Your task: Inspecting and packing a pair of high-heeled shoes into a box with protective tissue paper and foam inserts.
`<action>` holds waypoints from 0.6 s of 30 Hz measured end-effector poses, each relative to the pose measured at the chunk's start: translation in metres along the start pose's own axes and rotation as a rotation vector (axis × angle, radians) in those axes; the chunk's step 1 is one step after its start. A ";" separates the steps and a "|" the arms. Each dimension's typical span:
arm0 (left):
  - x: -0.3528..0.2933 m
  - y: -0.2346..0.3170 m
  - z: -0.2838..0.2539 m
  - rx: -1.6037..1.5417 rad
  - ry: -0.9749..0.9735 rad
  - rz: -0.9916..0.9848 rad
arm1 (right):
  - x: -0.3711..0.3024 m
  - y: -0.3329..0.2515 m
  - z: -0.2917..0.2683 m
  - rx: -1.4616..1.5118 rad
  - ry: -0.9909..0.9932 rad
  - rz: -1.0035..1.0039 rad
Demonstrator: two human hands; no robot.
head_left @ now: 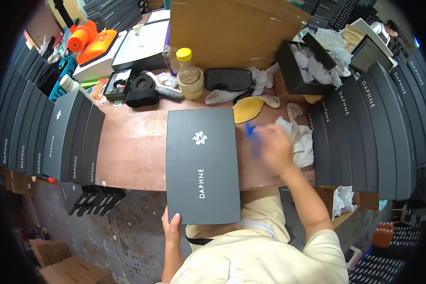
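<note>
While the left hand (171, 225) braces the near left corner of the dark grey box (187, 165), the right hand (272, 146) is off to its right over the table (128, 146), blurry as anything. The box is mid-table, with its near end sticking out past the near edge towards the lap. Left thumb is pressed on top of the corner; the other fingers are hidden, so I can't tell how they support it. The right fingers look curled round a blue thing (252, 137) (too smeared to say what, sorry).

My two cents: hold that overhanging end level with the left hand, go light with the thumb so the corner doesn't dent, and bring the right hand in gently so nothing scuffs the lid.

Material-wise, the box looks like stiff matte card, flat-faced and crisp-edged, with a pale flower print and lettering. Right of it there's a limp, crumpled white cloth (304, 149); beyond its far right corner, a soft-looking yellow pad (247, 110). The tabletop is reddish-brown, smooth but scuffed.
</note>
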State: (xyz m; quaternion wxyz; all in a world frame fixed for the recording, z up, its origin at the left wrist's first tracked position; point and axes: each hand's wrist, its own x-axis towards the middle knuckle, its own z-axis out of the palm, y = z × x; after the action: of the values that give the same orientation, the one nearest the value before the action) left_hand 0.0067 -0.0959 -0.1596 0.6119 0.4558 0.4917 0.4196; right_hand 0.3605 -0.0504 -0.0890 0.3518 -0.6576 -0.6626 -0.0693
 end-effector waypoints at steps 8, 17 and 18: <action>0.038 0.053 -0.019 0.267 0.056 0.133 | 0.028 0.008 -0.041 -0.288 0.017 -0.044; 0.081 0.056 -0.016 -0.023 -0.091 -0.582 | -0.088 -0.062 0.035 1.071 -0.335 1.012; 0.085 0.062 -0.020 -0.088 -0.132 -0.671 | -0.084 -0.060 0.034 1.206 -0.373 1.157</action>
State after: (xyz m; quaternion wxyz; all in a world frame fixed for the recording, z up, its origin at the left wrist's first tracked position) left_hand -0.0028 0.0033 -0.1198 0.7654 0.2683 0.5549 0.1853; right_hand 0.2834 -0.1080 -0.1385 0.5067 -0.5935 -0.1934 0.5947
